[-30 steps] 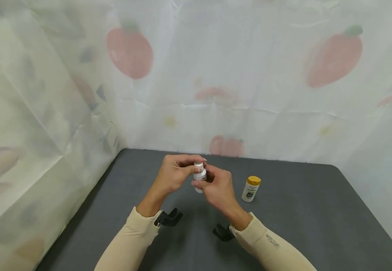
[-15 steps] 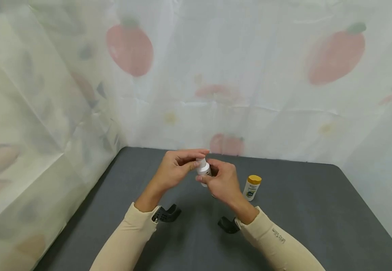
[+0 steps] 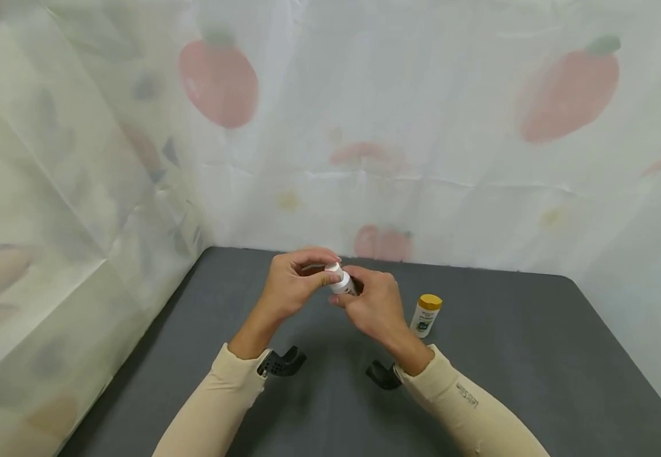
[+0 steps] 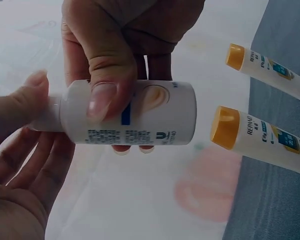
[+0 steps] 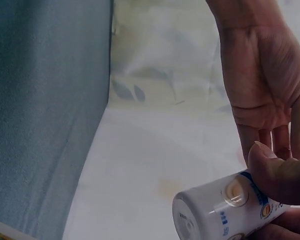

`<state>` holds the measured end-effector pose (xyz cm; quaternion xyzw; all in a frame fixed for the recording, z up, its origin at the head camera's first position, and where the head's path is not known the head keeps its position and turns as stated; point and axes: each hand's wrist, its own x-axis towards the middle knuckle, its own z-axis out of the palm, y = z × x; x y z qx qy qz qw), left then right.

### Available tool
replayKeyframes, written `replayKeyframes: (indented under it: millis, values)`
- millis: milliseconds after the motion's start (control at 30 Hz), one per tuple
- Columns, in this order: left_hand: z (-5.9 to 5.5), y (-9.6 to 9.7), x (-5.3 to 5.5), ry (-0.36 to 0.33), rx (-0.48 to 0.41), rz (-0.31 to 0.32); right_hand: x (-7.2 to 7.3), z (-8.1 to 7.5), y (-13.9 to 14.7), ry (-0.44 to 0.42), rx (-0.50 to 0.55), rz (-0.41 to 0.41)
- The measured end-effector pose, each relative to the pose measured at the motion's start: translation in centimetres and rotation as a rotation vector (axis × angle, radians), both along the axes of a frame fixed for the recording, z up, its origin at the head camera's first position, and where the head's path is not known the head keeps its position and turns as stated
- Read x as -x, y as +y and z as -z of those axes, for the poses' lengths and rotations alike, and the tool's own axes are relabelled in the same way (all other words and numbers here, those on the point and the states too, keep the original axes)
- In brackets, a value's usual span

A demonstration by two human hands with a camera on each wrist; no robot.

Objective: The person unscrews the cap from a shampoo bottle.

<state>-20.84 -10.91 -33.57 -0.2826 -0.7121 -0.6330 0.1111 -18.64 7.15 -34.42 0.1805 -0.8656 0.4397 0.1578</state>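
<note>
A small white bottle (image 4: 165,112) with printing and a blue mark is held above the table, tilted with its cap end toward the left hand. My right hand (image 3: 377,304) grips its body, thumb across the label and fingers behind. My left hand (image 3: 293,282) pinches the narrow white cap (image 4: 49,117) between thumb and fingers. In the right wrist view the bottle's base (image 5: 186,222) faces the lower left. Right of the right hand stands a white bottle with a yellow cap (image 3: 426,315). In the left wrist view a second yellow-capped bottle (image 4: 267,142) shows beside it.
The dark grey table (image 3: 507,368) extends around the hands. Behind it hangs a pale curtain (image 3: 450,127) with a fruit print, and another curtain side (image 3: 79,222) runs along the left edge. Black wrist cameras (image 3: 284,362) sit at both cuffs.
The bottle has tipped from near upright to slanted, and the right hand has shifted slightly right and up. The left fingers reached out over the cap and have drawn back onto it.
</note>
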Motion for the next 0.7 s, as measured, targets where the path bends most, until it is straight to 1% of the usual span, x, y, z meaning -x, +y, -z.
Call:
replayKeyframes:
  millis: [67, 133, 233, 300, 400, 500, 600, 700]
  values:
    - [-0.11, -0.18, 0.03, 0.016, -0.01, 0.029, 0.1, -0.2, -0.11, 0.03, -0.014, 0.0]
    - [-0.23, -0.38, 0.04, 0.026, -0.009, 0.085, 0.14, -0.37, -0.14, 0.046, -0.026, 0.008]
    - [-0.36, -0.61, 0.03, 0.026, -0.001, 0.159, -0.04, -0.57, -0.07, 0.033, -0.038, 0.021]
    - [-0.39, -0.65, -0.02, 0.014, 0.009, 0.165, -0.17, -0.56, 0.0, 0.012, -0.045, 0.031]
    - [-0.43, -0.51, 0.02, -0.003, 0.002, 0.127, -0.25, -0.63, 0.03, 0.002, -0.047, 0.037]
    - [-0.34, -0.28, -0.04, -0.008, -0.021, 0.08, -0.42, -0.71, 0.02, 0.015, -0.043, 0.042]
    - [0.02, -0.07, -0.04, 0.019, -0.032, 0.025, -0.63, -0.75, 0.01, 0.031, -0.058, 0.045]
    - [0.28, 0.06, 0.0, 0.057, -0.025, -0.011, -0.62, -0.71, 0.03, 0.048, -0.077, 0.051]
